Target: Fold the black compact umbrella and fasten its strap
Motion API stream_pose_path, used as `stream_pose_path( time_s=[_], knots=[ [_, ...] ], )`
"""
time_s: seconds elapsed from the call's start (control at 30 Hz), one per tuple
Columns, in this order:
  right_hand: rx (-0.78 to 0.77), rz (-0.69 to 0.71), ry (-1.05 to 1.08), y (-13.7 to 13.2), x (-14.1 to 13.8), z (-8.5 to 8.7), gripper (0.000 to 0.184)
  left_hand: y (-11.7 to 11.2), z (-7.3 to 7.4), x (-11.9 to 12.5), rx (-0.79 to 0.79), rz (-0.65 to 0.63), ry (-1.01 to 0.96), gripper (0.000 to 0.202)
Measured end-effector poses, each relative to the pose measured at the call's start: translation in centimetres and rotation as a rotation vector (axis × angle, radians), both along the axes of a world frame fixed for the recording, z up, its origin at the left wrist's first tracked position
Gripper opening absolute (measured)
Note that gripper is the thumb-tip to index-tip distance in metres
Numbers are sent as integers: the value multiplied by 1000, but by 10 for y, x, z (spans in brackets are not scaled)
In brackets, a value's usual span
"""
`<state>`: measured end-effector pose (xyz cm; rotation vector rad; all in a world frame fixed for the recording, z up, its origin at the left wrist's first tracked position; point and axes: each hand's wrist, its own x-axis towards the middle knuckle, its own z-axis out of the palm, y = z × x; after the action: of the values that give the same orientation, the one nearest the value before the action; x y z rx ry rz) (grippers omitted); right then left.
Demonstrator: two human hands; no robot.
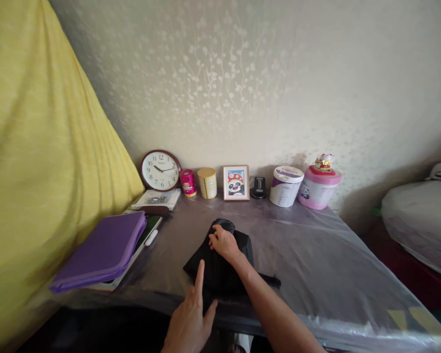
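A black fabric item (224, 275), loosely bunched with a rolled part at its far end, lies near the front edge of the table. One narrow strap sticks out from it to the right. My right hand (225, 242) rests on its upper part, fingers curled in against the cloth. What exactly sits between those fingertips is partly hidden. My left hand (191, 314) is at the near side of the fabric, index finger stretched forward and thumb apart, with nothing held.
On the left, a purple folder (101, 250) lies over a board. Along the wall stand a clock (161, 170), two small cans (188, 183), a framed panda picture (236, 183), a black device (258, 188), and two tubs (286, 186). A yellow curtain (40, 147) hangs left.
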<state>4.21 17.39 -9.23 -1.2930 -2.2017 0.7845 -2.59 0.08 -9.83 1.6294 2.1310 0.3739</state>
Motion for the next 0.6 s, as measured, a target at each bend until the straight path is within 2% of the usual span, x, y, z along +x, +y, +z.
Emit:
stream_pose_path(
  time_s=[0.1, 0.27, 0.47, 0.6],
  knots=[
    [68, -28, -47, -7, -1, 2, 26, 7, 5, 7, -120, -47, 115, 70],
    [151, 36, -62, -18, 2, 1, 25, 18, -4, 7, -151, -69, 156, 67],
    [286, 309, 157, -37, 28, -4, 25, 20, -11, 1, -129, -44, 96, 67],
    [376, 467, 161, -38, 39, -8, 26, 20, -11, 0, -132, -26, 64, 69]
  ],
)
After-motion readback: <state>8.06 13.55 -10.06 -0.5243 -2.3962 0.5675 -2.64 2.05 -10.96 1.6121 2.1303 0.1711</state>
